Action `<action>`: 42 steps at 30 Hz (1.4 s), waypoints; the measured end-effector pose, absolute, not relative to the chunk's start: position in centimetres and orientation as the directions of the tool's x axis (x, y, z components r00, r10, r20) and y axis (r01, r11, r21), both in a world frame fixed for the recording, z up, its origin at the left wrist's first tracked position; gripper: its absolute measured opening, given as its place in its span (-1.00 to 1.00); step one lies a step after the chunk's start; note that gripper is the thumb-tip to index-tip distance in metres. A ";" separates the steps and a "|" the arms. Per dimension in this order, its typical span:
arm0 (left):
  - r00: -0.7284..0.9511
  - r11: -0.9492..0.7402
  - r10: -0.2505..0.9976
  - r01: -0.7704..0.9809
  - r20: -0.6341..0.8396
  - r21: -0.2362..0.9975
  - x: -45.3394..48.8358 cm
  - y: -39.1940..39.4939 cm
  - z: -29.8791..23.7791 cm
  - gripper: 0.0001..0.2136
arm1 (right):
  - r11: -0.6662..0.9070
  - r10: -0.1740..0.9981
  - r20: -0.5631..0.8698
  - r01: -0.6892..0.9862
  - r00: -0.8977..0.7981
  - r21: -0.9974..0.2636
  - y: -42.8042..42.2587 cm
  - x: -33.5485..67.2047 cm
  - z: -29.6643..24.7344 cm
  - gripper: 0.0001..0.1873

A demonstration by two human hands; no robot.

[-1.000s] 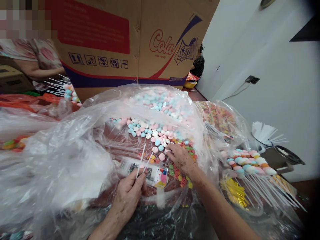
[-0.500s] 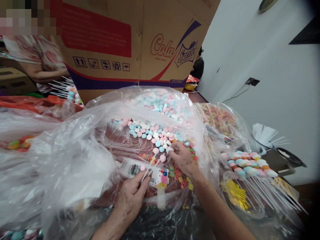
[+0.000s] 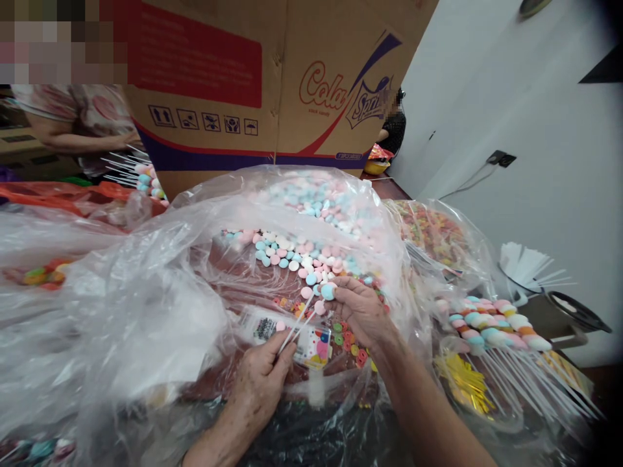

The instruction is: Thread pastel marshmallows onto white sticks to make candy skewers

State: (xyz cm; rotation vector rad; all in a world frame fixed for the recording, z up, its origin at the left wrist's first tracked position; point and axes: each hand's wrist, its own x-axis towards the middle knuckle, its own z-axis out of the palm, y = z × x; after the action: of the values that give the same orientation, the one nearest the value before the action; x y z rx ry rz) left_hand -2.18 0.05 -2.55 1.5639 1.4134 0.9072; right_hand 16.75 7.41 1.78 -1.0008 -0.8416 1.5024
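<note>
My left hand (image 3: 265, 363) is closed on two thin white sticks (image 3: 298, 331) that point up and away. Pink round marshmallows (image 3: 319, 307) sit at the sticks' far ends; whether both are pierced I cannot tell. Between thumb and fingertips, my right hand (image 3: 360, 308) pinches a light blue marshmallow (image 3: 328, 291) just beside the stick tips. Behind the hands, pink, white and blue marshmallows (image 3: 292, 250) spill from a clear plastic bag (image 3: 233, 185). A printed clear packet (image 3: 314, 347) lies under the sticks, with small ring candies (image 3: 348, 337) at its right.
A large cardboard box (image 3: 209, 146) stands behind the bag. On the right lie filled marshmallow skewers (image 3: 499, 321), gold ties (image 3: 467, 386) and a container of white sticks (image 3: 525, 266). Crumpled plastic (image 3: 136, 318) covers the left. One person (image 3: 82, 123) is at the far left, another (image 3: 394, 130) behind the box.
My right hand has lifted slightly and turned; a blue marshmallow now shows in its fingertips. The left hand keeps its hold on the sticks. The whole view has shifted a little.
</note>
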 end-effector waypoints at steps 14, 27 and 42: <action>0.111 0.005 0.992 0.384 -0.051 0.923 -2.0 0.1 -2.6 -0.65 | -0.128 0.991 -0.119 -0.241 -0.052 -0.962 6.6 16.3 1.6 -0.69; 0.092 0.026 0.993 0.405 -0.069 0.914 -1.9 0.1 -2.5 -0.71 | 0.055 0.994 0.040 0.151 -0.098 -0.987 6.1 16.4 0.1 -0.69; 0.060 0.035 0.996 0.392 -0.064 0.919 -2.2 0.2 -2.5 -0.70 | 0.241 0.941 0.153 0.281 -0.302 -0.929 2.7 12.5 0.8 -0.66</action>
State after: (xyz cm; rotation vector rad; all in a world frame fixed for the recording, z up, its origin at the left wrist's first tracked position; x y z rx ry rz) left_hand -2.21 0.19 -2.51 1.4892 1.4631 0.9004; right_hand 12.51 2.66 0.77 -1.1335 -1.7440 1.0816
